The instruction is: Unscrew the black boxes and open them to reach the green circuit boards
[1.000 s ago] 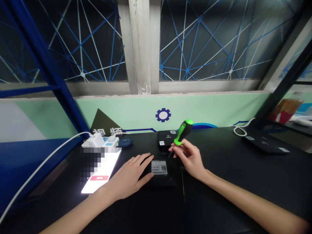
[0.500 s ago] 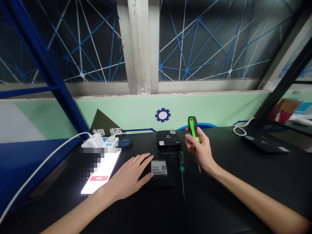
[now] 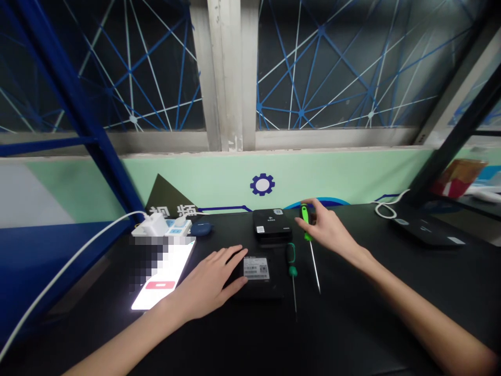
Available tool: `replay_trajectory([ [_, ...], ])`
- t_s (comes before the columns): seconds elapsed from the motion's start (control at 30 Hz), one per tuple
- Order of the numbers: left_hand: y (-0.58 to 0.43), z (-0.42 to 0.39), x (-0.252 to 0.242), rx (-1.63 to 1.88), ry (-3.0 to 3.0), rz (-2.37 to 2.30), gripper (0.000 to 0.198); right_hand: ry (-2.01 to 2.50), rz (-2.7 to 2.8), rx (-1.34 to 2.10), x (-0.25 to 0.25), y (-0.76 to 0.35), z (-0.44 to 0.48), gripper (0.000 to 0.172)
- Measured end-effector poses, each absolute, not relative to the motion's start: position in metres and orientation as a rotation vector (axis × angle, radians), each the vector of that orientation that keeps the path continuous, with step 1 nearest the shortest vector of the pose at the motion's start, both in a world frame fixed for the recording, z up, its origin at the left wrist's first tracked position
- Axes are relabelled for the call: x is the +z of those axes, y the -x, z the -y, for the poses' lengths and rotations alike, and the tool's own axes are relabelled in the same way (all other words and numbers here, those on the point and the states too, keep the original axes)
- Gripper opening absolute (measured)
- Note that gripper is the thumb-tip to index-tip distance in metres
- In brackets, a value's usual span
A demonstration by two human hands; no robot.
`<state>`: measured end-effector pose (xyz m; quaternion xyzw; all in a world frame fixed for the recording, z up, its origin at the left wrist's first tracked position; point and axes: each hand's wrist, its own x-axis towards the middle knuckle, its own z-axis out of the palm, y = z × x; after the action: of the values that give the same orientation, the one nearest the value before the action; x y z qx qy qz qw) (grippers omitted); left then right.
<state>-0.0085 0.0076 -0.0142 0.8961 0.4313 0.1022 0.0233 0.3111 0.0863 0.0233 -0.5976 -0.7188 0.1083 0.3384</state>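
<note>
My left hand (image 3: 213, 282) lies with its fingers stretched out, resting on the left side of a flat black device (image 3: 276, 287) that has a white printed label. In my right hand (image 3: 332, 230) is a bright green and black screwdriver (image 3: 306, 230); thumb and fingers are round its handle, and its long shaft points down toward me. The fingers behind the handle are partly hidden. Between the device and that screwdriver, a dark green screwdriver (image 3: 293, 269) lies on the black table.
A black box (image 3: 272, 224) sits behind the labelled device. To the left are a lit phone (image 3: 168, 277), a power strip with white plugs (image 3: 156, 224) and a dark blue case (image 3: 201, 228). Another black device (image 3: 428, 232) and a white cable (image 3: 385, 210) lie at right.
My right hand has lowered the bright green screwdriver toward the table and turned over it, so the shaft now shows in full. My left hand has stayed on the labelled device.
</note>
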Motion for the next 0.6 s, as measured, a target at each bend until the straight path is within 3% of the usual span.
replay_trajectory([
  [0.13, 0.009, -0.007, -0.015, 0.334, -2.776, -1.329, 0.056, 1.828, 1.986, 0.456, 0.019, -0.318, -0.089, 0.03],
  [0.3, 0.008, -0.007, -0.014, 0.316, -2.77, -1.332, 0.056, 1.966, 2.005, 0.68, 0.017, -0.315, -0.088, 0.03],
  [0.6, 0.009, -0.007, -0.016, 0.337, -2.764, -1.336, 0.05, 1.729, 1.865, 0.772, 0.0, -0.309, -0.084, 0.02],
])
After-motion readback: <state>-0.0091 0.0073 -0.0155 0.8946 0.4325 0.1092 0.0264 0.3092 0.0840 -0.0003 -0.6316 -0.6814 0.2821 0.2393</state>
